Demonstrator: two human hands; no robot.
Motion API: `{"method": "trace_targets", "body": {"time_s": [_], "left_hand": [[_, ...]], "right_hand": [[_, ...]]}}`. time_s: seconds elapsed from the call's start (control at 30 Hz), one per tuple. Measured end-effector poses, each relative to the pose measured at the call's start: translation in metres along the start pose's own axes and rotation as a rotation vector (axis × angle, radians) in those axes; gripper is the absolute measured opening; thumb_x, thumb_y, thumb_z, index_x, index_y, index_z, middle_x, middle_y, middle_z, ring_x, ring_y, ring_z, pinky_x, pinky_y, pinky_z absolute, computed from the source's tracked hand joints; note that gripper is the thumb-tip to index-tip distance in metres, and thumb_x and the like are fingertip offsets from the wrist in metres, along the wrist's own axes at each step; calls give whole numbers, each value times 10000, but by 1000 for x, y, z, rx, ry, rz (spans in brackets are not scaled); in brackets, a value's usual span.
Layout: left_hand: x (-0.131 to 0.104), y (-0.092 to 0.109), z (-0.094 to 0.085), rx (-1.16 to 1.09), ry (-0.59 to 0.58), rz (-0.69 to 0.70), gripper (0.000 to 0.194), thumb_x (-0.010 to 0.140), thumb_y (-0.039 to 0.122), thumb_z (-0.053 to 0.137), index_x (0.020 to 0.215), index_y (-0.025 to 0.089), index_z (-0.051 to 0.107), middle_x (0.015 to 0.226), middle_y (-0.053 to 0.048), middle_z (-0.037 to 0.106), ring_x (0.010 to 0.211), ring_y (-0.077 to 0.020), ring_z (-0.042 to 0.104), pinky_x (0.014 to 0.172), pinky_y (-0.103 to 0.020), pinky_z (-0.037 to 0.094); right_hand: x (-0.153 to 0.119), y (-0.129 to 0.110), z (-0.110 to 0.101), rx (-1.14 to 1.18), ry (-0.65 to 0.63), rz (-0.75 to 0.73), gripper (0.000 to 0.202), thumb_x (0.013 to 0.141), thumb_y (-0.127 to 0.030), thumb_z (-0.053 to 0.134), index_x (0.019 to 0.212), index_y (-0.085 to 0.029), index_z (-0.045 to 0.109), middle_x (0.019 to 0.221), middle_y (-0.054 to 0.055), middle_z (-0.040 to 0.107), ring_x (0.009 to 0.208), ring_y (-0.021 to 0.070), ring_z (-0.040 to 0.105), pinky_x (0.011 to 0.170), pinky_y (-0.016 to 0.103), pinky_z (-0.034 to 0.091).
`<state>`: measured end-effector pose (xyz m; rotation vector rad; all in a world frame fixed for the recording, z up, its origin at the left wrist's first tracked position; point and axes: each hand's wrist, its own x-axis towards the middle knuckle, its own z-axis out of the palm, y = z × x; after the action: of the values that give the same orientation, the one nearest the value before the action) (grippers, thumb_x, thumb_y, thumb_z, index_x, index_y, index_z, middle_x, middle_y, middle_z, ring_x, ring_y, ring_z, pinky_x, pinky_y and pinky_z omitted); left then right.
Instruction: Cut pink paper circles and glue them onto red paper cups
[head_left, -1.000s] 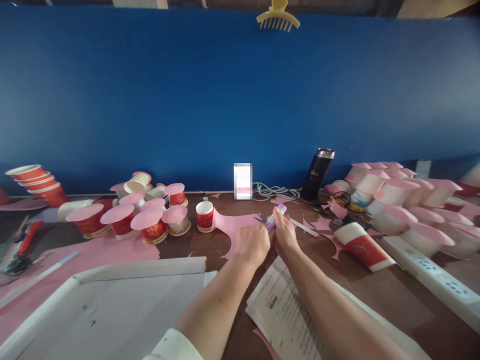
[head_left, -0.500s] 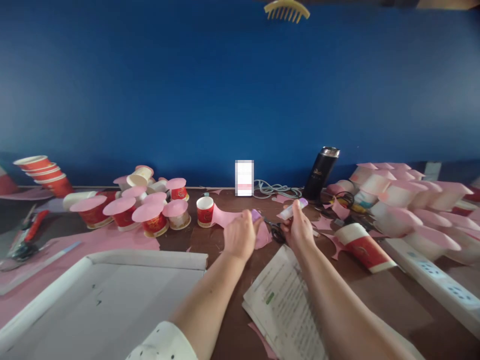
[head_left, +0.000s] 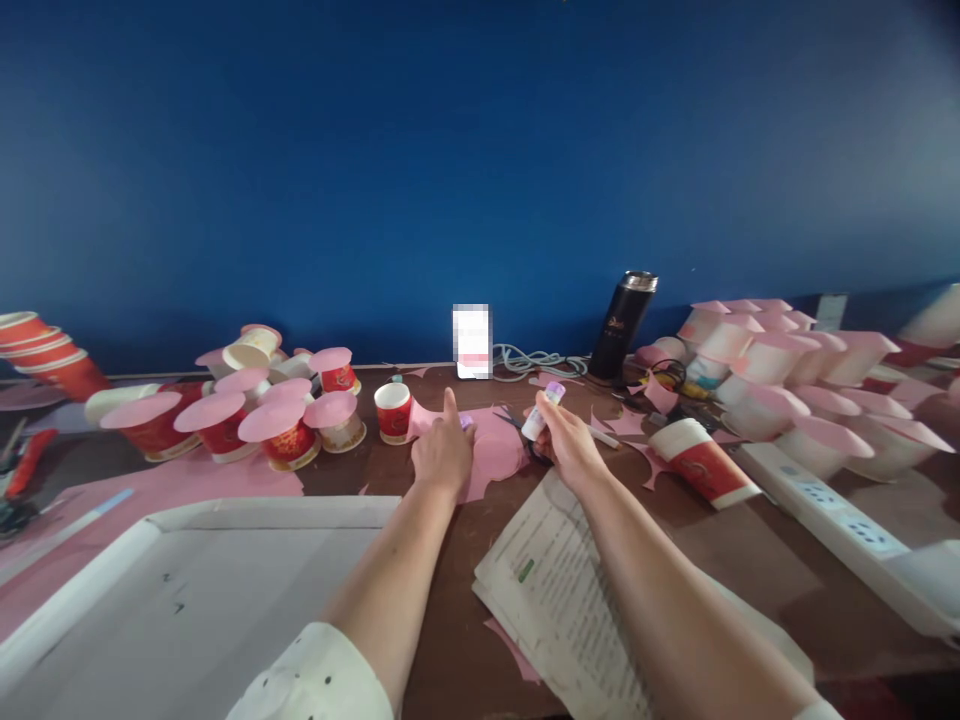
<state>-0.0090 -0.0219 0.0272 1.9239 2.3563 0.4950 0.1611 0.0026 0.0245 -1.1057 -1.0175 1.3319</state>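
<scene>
My right hand is closed around a white and purple glue stick, held upright at a tilt above the table. My left hand has its index finger stretched forward, while a small purple cap shows at its thumb; the other fingers are curled. Under and beside the left hand lies cut pink paper. Scissors lie on the paper, partly hidden by my right hand. A red and white paper cup stands just left of my left hand.
Several cups topped with pink discs stand left, and more pink-topped cups right. A black thermos, a tipped paper cup, a power strip, printed sheets and a white box lid surround my arms.
My left hand has moved left with the purple cap, its index finger now extended. The right hand has shifted left, turning the glue stick more upright. The view has swung slightly right.
</scene>
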Motion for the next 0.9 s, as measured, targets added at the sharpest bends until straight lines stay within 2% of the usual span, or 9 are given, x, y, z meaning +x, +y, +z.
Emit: {"method": "trace_targets", "body": {"time_s": [0.07,0.13,0.2,0.27,0.33,0.37,0.43,0.5,0.9], "left_hand": [[-1,0,-2,1,1,3,700,914,438,359,1485,153,73,994,-138,662,872,-274,642,723,-359,464],[-3,1,-5,32,66,3,710,901,429,404,1483,145,111,1059,-160,625,925,-282,619,747,-365,461],[-4,2,-9,79,175,57,666,873,414,477,1449,160,258,1134,-165,572,1007,-289,574,794,-369,452],[-4,1,-14,90,211,220,491,859,369,516,1314,189,480,1122,-125,565,1041,-264,540,842,-348,437],[-3,0,-15,58,111,414,281,868,304,503,1088,197,640,1053,-86,595,1015,-224,543,854,-312,433],[-3,0,-15,46,35,480,233,873,270,486,990,191,671,1023,-80,609,996,-211,552,845,-299,437],[-1,-1,-13,46,-97,535,240,876,207,449,889,172,685,993,-89,632,969,-205,573,820,-293,450],[-1,0,-12,69,-166,532,267,872,163,417,880,157,683,992,-105,646,965,-214,588,804,-302,459],[-4,5,-8,112,-206,495,293,883,205,396,936,104,666,991,-159,655,922,-238,630,761,-317,484]], "right_hand": [[-4,-5,-1,-61,-44,44,433,723,-585,649,684,-156,602,499,-35,484,410,54,405,389,167,385],[-8,-11,-3,-95,-99,110,403,744,-557,647,704,-158,602,562,-17,536,461,72,469,468,204,489],[-12,-17,-7,-81,-184,192,355,757,-513,656,741,-163,604,628,-5,568,514,93,516,548,278,562],[-14,-22,-11,-72,-275,256,318,764,-476,666,764,-165,597,661,-2,573,544,106,532,579,337,591],[-15,-25,-14,-78,-343,295,303,766,-459,672,774,-171,582,655,-9,558,556,113,532,576,371,601],[-15,-26,-16,-82,-363,307,304,768,-462,671,778,-174,573,653,-12,551,562,116,533,573,380,604],[-15,-26,-17,-83,-382,326,314,776,-479,658,785,-181,559,658,-15,545,578,121,540,569,388,607],[-15,-25,-16,-79,-394,343,320,790,-490,638,787,-181,557,661,-17,539,584,118,539,570,384,608],[-16,-24,-10,-29,-376,337,304,780,-452,667,751,-162,582,622,-21,541,543,92,517,565,323,593]]}}
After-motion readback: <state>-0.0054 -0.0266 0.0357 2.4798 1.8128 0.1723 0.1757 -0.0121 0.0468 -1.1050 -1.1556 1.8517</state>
